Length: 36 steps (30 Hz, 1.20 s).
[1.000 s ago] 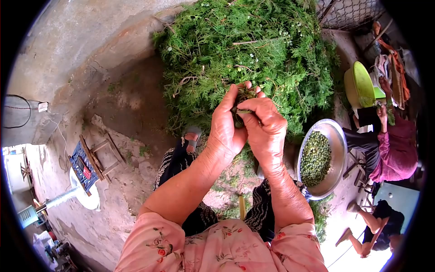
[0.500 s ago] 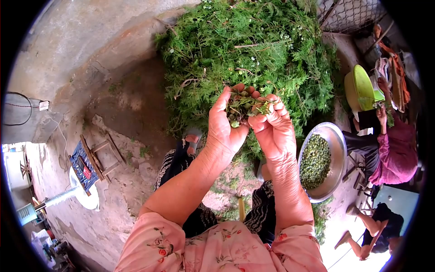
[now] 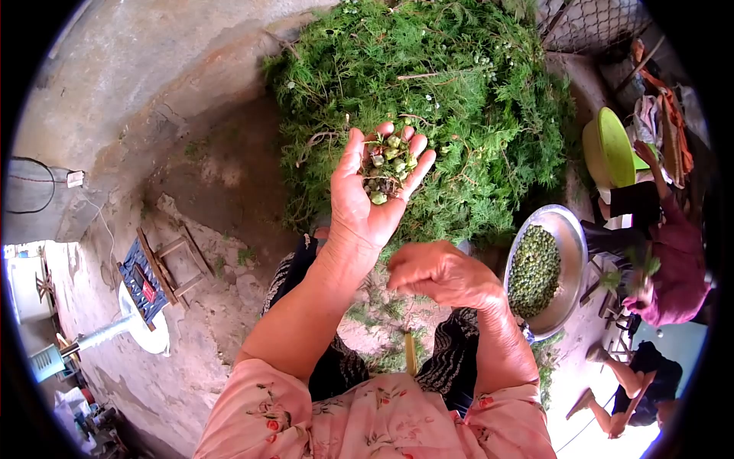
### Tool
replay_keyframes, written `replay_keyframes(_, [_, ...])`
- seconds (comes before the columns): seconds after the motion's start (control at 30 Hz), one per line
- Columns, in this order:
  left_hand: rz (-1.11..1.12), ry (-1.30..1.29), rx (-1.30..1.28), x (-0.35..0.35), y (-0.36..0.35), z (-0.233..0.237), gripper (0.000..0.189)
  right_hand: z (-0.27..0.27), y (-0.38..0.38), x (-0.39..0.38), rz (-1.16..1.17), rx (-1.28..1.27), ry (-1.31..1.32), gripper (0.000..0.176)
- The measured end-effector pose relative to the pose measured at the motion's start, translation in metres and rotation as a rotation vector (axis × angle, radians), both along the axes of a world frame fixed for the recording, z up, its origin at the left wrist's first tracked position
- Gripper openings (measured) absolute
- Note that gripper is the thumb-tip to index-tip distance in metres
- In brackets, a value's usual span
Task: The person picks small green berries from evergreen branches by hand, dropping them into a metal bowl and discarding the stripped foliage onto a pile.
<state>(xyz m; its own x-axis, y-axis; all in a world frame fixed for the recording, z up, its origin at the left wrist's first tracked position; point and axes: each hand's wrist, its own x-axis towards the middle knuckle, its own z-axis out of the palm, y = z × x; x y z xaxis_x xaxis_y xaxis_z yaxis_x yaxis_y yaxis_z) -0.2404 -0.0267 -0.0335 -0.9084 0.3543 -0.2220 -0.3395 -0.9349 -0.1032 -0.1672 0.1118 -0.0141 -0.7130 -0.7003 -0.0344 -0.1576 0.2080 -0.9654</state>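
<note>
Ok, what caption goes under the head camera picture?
Left hand cupping green cones before a leafy heap, metal bowl nearby.

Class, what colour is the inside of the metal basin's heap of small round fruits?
The fruits are green, clearest in the current head view.

The big heap of leafy branches (image 3: 459, 99) is bright green, with pale dots and a few light brown sticks. The small lumpy seed cones (image 3: 394, 157) are light green, mixed with dark brown bits. The wide round metal bowl (image 3: 568, 287) is shiny silver, and the little round cones (image 3: 533, 279) in it are green with pale specks. The loose cloth shirt (image 3: 382, 421) is pink, with red flowers and thin dark stems. The long cloth trousers (image 3: 445, 356) are very dark, with wavy white lines. The round plastic tub (image 3: 611, 149) is yellow-green. The other person's cloth top (image 3: 679, 264) is purple-pink.
</note>
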Motion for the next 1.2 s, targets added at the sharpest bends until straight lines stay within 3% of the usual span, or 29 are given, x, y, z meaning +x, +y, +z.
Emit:
replay_keyframes(0.07, [-0.015, 0.001, -0.007, 0.001, 0.001, 0.001, 0.035, -0.002, 0.003, 0.002, -0.134, 0.103, 0.063, 0.014])
replay_keyframes(0.13, [-0.043, 0.017, -0.018, 0.002, 0.002, 0.002, 0.034, 0.016, 0.006, -0.006, -0.374, 0.135, -0.178, 0.009])
replay_keyframes(0.23, [-0.069, 0.045, -0.072, 0.005, 0.007, 0.002, 0.034, 0.01, -0.004, -0.011, -0.815, -0.113, 0.15, 0.01])
replay_keyframes(0.27, [-0.084, 0.047, -0.074, 0.005, 0.009, 0.0, 0.033, 0.01, -0.003, -0.014, -0.859, -0.142, 0.204, 0.016])
replay_keyframes(0.37, [-0.096, 0.053, -0.123, 0.01, 0.018, 0.001, 0.034, 0.01, -0.007, -0.019, -0.889, -0.118, 0.428, 0.021])
replay_keyframes(0.73, [-0.13, 0.05, -0.081, 0.013, 0.03, 0.0, 0.036, 0.008, -0.015, -0.024, -0.972, 0.145, 0.476, 0.022])
replay_keyframes(0.83, [-0.128, 0.024, -0.087, 0.013, 0.028, 0.005, 0.036, 0.013, -0.016, -0.023, -0.989, 0.092, 0.451, 0.021])
replay_keyframes(0.97, [-0.119, 0.038, -0.107, 0.011, 0.024, 0.002, 0.036, 0.003, -0.013, -0.023, -0.971, -0.12, 0.287, 0.018])
replay_keyframes(1.0, [-0.115, 0.035, -0.106, 0.01, 0.024, 0.0, 0.035, 0.012, -0.016, -0.019, -0.97, -0.244, 0.041, 0.013])
replay_keyframes(1.03, [-0.111, 0.033, -0.105, 0.01, 0.024, -0.001, 0.035, 0.017, -0.014, -0.02, -0.969, -0.244, 0.041, 0.013])
replay_keyframes(1.1, [-0.121, 0.027, -0.063, 0.011, 0.023, 0.001, 0.034, 0.021, -0.004, -0.022, -0.866, -0.568, -0.45, 0.011])
replay_keyframes(1.13, [-0.133, 0.023, -0.022, 0.01, 0.023, 0.001, 0.034, 0.017, -0.002, -0.025, -0.758, -0.841, -0.5, 0.012])
replay_keyframes(1.2, [-0.123, 0.025, -0.054, 0.011, 0.024, -0.001, 0.034, 0.021, -0.006, -0.026, -0.813, -1.04, -0.585, 0.017])
